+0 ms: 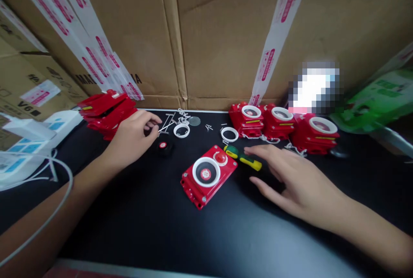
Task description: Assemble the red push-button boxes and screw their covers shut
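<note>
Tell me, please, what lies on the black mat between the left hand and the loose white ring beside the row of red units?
In the head view, another white ring, a clear round disc and scattered small screws lie between the left hand and that ring.

Two bare forearms, left hand (130, 140) and right hand (297, 179) ungloved, without sleeves or rings

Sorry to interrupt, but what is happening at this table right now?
A person works at a black table among red devices. The left hand pinches a thin metal pin near loose white rings. The right hand, open, reaches to a green-and-yellow screwdriver beside a red unit lying face up. Three more red units line the back.
</note>
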`<state>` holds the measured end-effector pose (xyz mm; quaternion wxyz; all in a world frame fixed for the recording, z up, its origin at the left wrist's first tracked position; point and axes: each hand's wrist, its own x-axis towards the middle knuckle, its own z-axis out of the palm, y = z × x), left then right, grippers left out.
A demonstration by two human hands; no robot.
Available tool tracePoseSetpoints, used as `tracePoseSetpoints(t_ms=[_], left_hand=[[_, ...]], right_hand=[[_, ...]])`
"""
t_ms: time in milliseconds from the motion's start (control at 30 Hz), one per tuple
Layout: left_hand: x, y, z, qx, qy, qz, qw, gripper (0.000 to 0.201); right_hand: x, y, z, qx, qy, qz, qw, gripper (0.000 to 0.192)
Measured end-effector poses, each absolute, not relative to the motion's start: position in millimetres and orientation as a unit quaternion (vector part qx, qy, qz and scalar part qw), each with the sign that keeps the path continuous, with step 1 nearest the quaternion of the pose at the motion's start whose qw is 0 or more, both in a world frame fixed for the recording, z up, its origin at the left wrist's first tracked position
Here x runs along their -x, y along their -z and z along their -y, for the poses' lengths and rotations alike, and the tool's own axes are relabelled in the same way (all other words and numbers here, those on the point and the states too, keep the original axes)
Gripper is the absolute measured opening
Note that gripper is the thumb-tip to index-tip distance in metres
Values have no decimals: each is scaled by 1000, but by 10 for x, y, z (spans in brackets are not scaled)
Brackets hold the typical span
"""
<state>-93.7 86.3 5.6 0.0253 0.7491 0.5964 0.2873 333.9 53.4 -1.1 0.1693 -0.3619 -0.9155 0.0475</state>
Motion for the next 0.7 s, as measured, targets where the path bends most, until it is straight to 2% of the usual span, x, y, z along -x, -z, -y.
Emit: tracePoseSetpoints(t_ms=[100, 267, 400, 467, 533, 600, 700], left_hand=[[738, -152, -699, -782, -285, -553, 35, 20], [516, -127, -492, -874, -185, -404, 196, 25], [473, -60, -478, -879, -149, -376, 252, 33], [481, -36, -488, -884, -160, -367, 241, 39], [494, -22, -483, -891, -189, -364, 196, 52], [502, -26, -458, -898, -209, -357, 152, 73], [498, -71, -400, -916, -186, -332, 129, 103]], right_hand=[[-3216, 87, -479, 338, -42, 925, 166, 51], [-3129, 145, -478, 344, -52, 921, 177, 48], [-3101, 102, -429, 342, -125, 917, 162, 45], [-3079, 115, -398, 337, -159, 915, 157, 47], [-3042, 158, -373, 342, -176, 905, 179, 43], [-2984, 202, -357, 373, -184, 888, 196, 31], [-2848, 194, -353, 422, -217, 870, 138, 17]])
